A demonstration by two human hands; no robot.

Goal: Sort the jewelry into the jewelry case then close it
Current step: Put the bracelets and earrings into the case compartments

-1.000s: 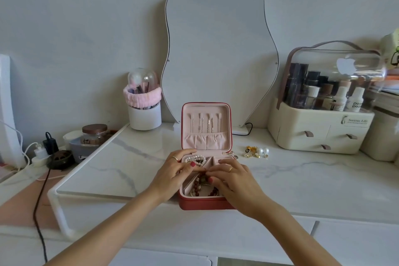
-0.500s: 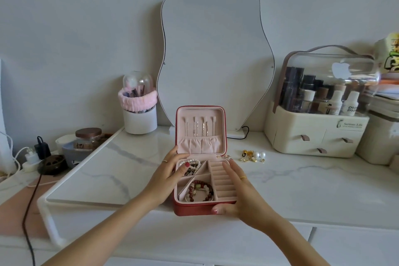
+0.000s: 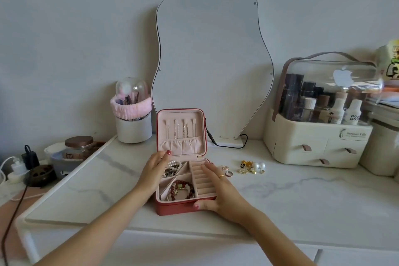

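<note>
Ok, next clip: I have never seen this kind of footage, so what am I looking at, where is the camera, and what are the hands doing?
There is no machine here. A person wears a wide-angle camera on the head, looking down at their own two hands. On the white marble top stands a red jewelry case, lid upright. The left hand rests at its left edge by the pearl strands. The right hand holds the case's right side, thumb on the front wall, fingers over the ring rolls. Beaded bracelets lie in the front compartment. Still outside: two small rings and a heap of earrings.
</note>
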